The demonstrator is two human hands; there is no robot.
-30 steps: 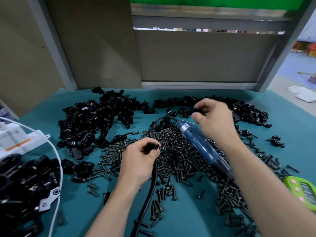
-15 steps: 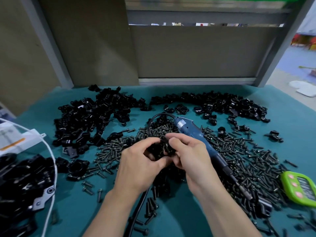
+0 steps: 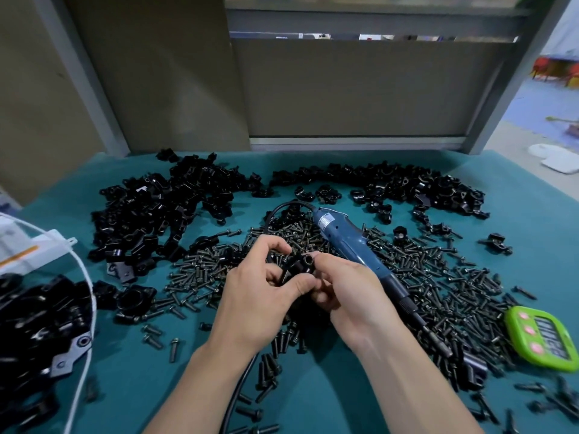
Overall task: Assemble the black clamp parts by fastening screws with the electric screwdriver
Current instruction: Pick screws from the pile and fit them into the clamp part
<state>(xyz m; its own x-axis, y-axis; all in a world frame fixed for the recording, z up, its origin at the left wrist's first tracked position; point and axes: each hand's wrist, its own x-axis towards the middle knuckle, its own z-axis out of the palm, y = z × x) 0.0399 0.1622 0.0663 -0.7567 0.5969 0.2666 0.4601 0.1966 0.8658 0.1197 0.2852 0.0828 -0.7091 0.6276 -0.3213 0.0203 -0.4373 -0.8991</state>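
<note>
The teal surface [image 3: 313, 402] carries heaps of black clamp parts [image 3: 163, 208] at the back and a spread of screws [image 3: 438, 277] in the middle. The screwdriver [image 3: 351, 245] lies idle on the screws, just behind the right hand [image 3: 351, 292]. It and the left hand [image 3: 257, 296] meet above the pile, fingers curled round one clamp [image 3: 302, 263], pinching it between them. I reckon a slip could drop it among look-alikes, or seat the halves crooked.

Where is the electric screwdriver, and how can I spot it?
Look at the teal table, at the heap of small dark screws in its middle. The electric screwdriver lies slanting across that heap, just beyond the right hand. It is the only long blue thing, with a black cord at its far end.
</note>
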